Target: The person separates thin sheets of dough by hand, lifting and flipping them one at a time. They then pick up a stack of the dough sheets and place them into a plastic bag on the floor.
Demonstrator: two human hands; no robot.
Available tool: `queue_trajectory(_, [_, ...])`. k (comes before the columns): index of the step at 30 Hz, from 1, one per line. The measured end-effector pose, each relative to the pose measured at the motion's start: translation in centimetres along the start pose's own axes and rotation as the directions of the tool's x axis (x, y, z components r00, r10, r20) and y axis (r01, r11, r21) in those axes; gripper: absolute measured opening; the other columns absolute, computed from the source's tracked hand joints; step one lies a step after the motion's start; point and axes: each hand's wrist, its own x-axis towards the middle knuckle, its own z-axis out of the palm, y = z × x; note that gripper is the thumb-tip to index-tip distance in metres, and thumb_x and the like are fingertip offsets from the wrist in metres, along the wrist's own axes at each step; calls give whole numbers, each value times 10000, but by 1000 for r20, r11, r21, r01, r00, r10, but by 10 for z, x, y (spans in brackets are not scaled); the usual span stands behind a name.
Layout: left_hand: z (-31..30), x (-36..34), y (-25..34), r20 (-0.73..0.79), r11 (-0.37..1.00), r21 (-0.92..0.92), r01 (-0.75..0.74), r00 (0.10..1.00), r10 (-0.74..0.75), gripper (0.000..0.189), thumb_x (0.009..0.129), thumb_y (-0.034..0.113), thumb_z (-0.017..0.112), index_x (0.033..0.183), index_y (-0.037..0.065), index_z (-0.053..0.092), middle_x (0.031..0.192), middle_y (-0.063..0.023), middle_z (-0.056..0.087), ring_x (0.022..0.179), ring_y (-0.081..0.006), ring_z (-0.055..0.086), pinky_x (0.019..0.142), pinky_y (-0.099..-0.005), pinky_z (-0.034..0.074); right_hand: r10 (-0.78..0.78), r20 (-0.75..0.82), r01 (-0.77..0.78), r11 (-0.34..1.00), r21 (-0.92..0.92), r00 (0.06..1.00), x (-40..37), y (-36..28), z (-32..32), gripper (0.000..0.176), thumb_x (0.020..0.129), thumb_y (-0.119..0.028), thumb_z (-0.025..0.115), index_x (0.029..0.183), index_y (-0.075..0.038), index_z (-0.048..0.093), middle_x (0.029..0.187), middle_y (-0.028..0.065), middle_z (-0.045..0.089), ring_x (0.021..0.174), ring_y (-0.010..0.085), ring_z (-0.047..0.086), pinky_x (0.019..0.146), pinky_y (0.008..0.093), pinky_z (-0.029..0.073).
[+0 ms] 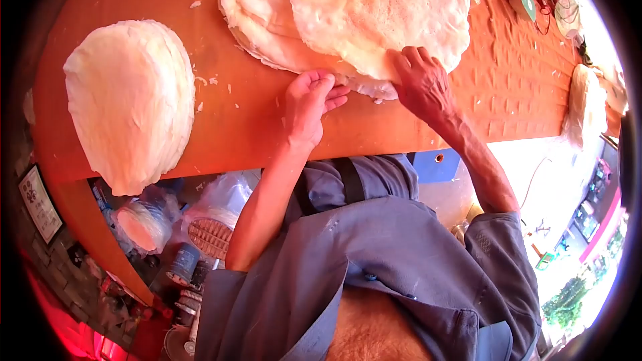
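Left hand point(311, 103), fingers closed, is pinching the stack of thin sheets point(381, 13) at its edge; right hand point(421, 83), fingers open, is pressing on top; pulling hard is probably risking a tear.

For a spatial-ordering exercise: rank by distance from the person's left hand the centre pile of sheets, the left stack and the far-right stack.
1. centre pile: its near edge is at the left hand.
2. left stack: at the table's left end.
3. far-right stack: beyond the right hand.
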Motion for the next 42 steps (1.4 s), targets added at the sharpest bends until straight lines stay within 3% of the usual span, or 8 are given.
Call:
queue_trajectory(16, [31, 3, 16, 126, 991, 132, 8, 992, -25, 159, 946, 194, 575, 974, 38, 568, 833, -80, 642, 524, -119, 567, 437, -208, 417, -22, -67, 23, 1000, 13, 998, -15, -13, -3, 627, 702, -195, 733, 1283, -72, 532, 1297, 170, 511, 1239, 356, 470, 979, 481, 405])
queue_trajectory(20, [24, 23, 14, 351, 971, -193, 139, 934, -64, 130, 944, 177, 575, 983, 54, 585, 755, -60, 618, 503, -119, 527, 421, -212, 349, -28, -135, 21, 998, -52, 990, -4, 1, 11, 398, 754, -108, 645, 1146, -51, 612, 1164, 150, 606, 1136, 341, 557, 912, 450, 457])
queue_trajectory(27, [25, 15, 32, 173, 998, -67, -3, 985, 14, 240, 931, 219, 615, 1077, 29, 591, 813, -67, 632, 603, -121, 579, 506, -226, 415, 189, -318, -261, 944, -202, 929, 81, 43, -148, 137, 826, -79, 553, 900, -120, 661, 710, 115, 654, 631, 293, 647, 538, 390, 494])
queue_trajectory(29, [6, 20, 31, 119, 998, -52, -42, 992, 48, 253, 937, 201, 608, 1117, 26, 577, 855, -68, 640, 665, -125, 619, 535, -218, 449, 2, -434, -138, 949, -283, 901, 92, 10, -192, 287, 894, -103, 620, 1173, -144, 668, 904, 102, 713, 686, 235, 675, 641, 282, 519])
queue_trajectory(33, [-20, 31, 34, -13, 983, -56, -176, 984, 175, 307, 953, 157, 573, 1218, 9, 533, 987, -103, 652, 783, -173, 666, 630, -241, 507, -252, -338, 139, 936, -324, 907, 108, 4, -125, 88, 810, -71, 564, 831, -103, 643, 694, 123, 647, 652, 307, 650, 539, 409, 485])
queue_trajectory(37, [-24, 38, 50, -70, 975, -88, -204, 978, 198, 347, 957, 129, 551, 1268, -16, 500, 1081, -136, 635, 907, -245, 675, 720, -304, 539, -136, 54, 142, 982, -121, 989, 115, 28, -18, 101, 808, -88, 550, 839, -110, 643, 663, 121, 643, 669, 322, 659, 557, 421, 513])
queue_trajectory(41, [-25, 42, 55, -94, 973, -109, -206, 976, 196, 354, 956, 111, 548, 1278, -23, 488, 1086, -150, 633, 943, -261, 675, 741, -318, 549, -288, -120, 227, 902, -367, 950, 158, 46, -72, 77, 835, -134, 563, 785, -117, 619, 617, 115, 617, 544, 272, 633, 454, 406, 476])
queue_trajectory(42, [-24, 44, 60, -107, 971, -96, -220, 972, 209, 358, 956, 108, 547, 1282, -25, 484, 1090, -154, 632, 953, -266, 675, 747, -320, 552, -56, -287, 3, 984, -180, 956, 164, 22, -102, 85, 831, -132, 563, 760, -109, 603, 574, 86, 588, 498, 267, 596, 420, 402, 443])
